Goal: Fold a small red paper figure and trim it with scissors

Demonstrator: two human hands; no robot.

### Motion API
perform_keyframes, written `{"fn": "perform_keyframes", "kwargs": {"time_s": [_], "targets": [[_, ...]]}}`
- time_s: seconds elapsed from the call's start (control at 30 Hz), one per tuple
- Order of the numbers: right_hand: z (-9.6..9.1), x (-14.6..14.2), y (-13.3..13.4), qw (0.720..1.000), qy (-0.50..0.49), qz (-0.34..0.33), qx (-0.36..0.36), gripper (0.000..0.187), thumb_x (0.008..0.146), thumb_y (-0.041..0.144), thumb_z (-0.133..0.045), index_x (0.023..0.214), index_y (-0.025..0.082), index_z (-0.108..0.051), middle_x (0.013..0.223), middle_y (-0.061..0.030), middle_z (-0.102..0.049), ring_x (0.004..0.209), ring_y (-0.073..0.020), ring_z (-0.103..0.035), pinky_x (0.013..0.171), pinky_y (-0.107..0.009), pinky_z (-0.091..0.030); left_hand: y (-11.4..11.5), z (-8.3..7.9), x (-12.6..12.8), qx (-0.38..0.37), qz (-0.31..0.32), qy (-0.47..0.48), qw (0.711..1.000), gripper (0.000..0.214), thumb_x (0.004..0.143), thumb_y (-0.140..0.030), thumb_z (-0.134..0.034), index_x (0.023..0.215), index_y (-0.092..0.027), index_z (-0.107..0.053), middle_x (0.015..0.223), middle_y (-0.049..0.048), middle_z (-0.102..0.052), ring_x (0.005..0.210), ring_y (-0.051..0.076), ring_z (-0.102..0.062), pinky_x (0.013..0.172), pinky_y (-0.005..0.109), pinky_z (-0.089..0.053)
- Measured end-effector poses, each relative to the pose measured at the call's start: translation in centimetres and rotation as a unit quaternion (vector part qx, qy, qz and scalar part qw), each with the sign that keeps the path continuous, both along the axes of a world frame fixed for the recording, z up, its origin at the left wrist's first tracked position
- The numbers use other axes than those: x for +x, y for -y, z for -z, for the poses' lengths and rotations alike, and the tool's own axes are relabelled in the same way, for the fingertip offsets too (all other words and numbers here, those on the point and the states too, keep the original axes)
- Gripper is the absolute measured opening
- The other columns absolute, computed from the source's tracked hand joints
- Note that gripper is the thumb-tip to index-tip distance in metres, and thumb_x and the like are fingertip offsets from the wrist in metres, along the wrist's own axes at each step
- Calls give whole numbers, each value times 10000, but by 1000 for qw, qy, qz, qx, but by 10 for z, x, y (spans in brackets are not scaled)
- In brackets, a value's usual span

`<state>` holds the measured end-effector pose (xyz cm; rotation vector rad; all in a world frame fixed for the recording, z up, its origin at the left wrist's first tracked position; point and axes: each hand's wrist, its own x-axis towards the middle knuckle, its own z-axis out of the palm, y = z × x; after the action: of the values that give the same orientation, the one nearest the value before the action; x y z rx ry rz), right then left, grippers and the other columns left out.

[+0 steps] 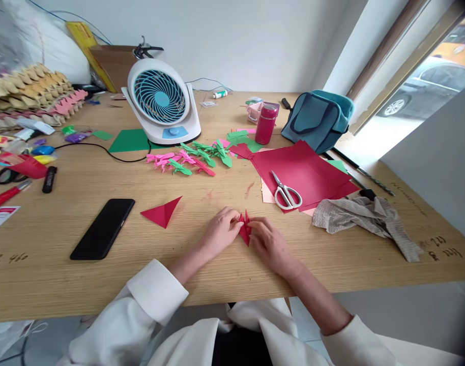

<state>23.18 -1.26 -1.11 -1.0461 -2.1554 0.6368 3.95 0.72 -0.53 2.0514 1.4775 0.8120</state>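
Head view: left hand (222,227) and right hand (271,243), fingers clamped on folded red paper (244,235), near the six-o'clock edge of the desk (45,290); phone (103,230) at nine, cloth (364,217) at three, wall (255,46) at twelve.

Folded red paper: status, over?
Left hand and right hand on folded red paper. Red paper triangle lies apart, left. Scissors rest on red sheets, beyond right hand.

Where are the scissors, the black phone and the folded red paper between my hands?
Scissors (282,187): head view, at the pivot.
Black phone (103,229): head view, middle of the dark face.
Folded red paper (245,233): head view, just below the middle of the piece.
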Motion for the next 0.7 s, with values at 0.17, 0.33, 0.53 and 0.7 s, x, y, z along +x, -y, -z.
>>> {"fn": "perform_keyframes", "kwargs": {"time_s": [0.17,0.33,0.53,0.7], "targets": [[9,7,-11,958,-209,56,-190,259,922,258,-549,1174,229,-498,1015,-61,-669,854,-190,-660,768,-346,-538,-2,-6,6,-82,16,121,989,132,853,-217,-575,737,-180,-525,691,-45,-568,638,99,-514,630,217,-400],[8,8,-13,938,-225,28,-261,239,901,329,-605,1102,201,-585,841,-30,-691,777,-178,-645,711,-302,-509,-2,0,8,-96,28,178,979,97,825,-219,-600,749,-169,-564,710,-35,-605,654,99,-540,634,208,-410],[0,4,-10,934,-223,17,-278,217,892,338,-627,1058,198,-614,779,-6,-687,700,-149,-618,651,-266,-468,1,4,7,-110,38,230,966,109,821,-186,-603,928,-178,-585,780,-13,-654,708,114,-603,677,218,-450],[-1,4,-10,925,-226,22,-304,246,879,365,-648,1049,189,-627,800,-18,-695,711,-162,-626,672,-284,-471,3,3,7,-114,34,234,965,273,822,-198,-622,1079,-192,-529,709,-47,-607,627,98,-563,631,212,-425]]}}
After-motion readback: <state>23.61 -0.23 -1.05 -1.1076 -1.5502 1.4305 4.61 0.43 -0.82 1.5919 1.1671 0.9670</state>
